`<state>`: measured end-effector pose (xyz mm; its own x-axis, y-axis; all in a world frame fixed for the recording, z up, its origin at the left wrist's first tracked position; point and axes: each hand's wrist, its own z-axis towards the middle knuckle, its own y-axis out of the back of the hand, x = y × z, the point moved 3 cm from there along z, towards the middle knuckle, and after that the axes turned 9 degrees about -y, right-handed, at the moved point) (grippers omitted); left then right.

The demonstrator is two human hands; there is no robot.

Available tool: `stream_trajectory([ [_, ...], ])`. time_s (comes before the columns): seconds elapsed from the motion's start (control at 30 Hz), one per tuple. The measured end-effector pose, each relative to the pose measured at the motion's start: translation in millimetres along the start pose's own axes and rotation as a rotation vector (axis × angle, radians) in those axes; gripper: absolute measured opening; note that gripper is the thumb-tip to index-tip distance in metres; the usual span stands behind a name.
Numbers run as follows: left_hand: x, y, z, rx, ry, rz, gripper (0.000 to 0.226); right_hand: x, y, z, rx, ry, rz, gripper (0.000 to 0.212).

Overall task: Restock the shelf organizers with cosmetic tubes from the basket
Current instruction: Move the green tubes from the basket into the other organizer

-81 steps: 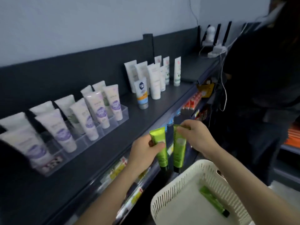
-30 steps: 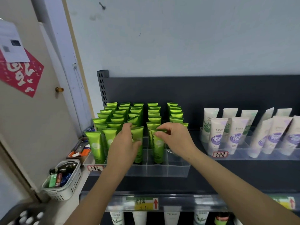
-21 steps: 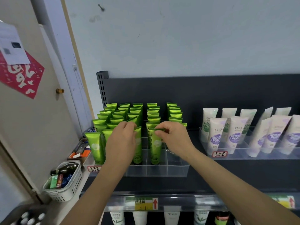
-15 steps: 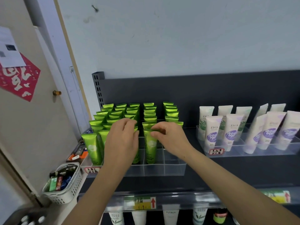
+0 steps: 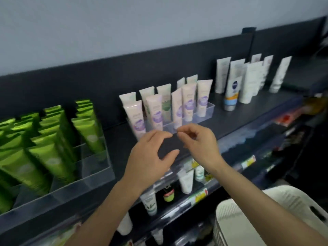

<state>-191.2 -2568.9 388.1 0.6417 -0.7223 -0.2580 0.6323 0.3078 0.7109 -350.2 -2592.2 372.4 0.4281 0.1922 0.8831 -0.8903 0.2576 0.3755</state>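
Glossy green plastic tubes (image 5: 53,153) left, too blurred to count; one white slotted plastic basket (image 5: 230,219) near right. My left hand (image 5: 150,157), right hand (image 5: 198,144): both empty, fingers loosely curled.

A shop's cosmetics aisle: a dark metal shelf (image 5: 239,118) carries rows of identical green tubes (image 5: 53,139) at 9 o'clock in a clear organizer (image 5: 95,167), pale purple-labelled tubes (image 5: 154,110) at 12, white tubes (image 5: 248,80) at 2. Price labels (image 5: 248,161) line the shelf edge at 4 o'clock, with more stock (image 5: 186,180) below at 6.
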Motion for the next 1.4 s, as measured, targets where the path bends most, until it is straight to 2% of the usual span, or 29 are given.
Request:
stream_trajectory([
  [0.17,-50,-111,17,0.216,0.007,-0.241,0.043,-110,85,-36,-0.176,-0.295,-0.112,0.009],
  [0.33,-87,-216,6,0.481,-0.002,-0.378,0.045,-223,137,-86,-0.205,-0.626,-0.272,0.011],
  [0.43,-106,-266,-1,0.603,0.023,-0.425,0.045,-285,160,-111,-0.123,-0.809,-0.397,0.017],
  [0.53,-120,-304,-12,0.700,0.064,-0.447,0.041,-344,174,-137,0.074,-0.957,-0.544,0.024],
  [0.7,-125,-346,-36,0.838,0.191,-0.470,0.043,-421,187,-163,0.223,-1.181,-0.590,0.032],
  [0.77,-122,-355,-43,0.861,0.261,-0.472,0.040,-447,186,-174,0.253,-1.244,-0.584,0.031],
  [0.83,-116,-361,-49,0.870,0.320,-0.477,0.038,-470,182,-182,0.374,-1.245,-0.736,0.029],
  [0.97,-101,-373,-59,0.853,0.412,-0.487,0.037,-498,189,-184,0.318,-1.255,-0.822,0.031],
  [1.1,-90,-379,-70,0.826,0.457,-0.462,0.034,-520,185,-186,0.295,-1.319,-0.953,0.044],
  [1.17,-88,-379,-74,0.807,0.464,-0.455,0.031,-519,186,-185,0.270,-1.336,-0.948,0.042],
  [1.3,-83,-373,-71,0.700,0.422,-0.355,0.026,-518,180,-185,0.355,-1.277,-0.884,0.026],
  [1.4,-76,-368,-69,0.678,0.396,-0.246,0.029,-512,168,-184,0.376,-1.290,-0.779,0.030],
])
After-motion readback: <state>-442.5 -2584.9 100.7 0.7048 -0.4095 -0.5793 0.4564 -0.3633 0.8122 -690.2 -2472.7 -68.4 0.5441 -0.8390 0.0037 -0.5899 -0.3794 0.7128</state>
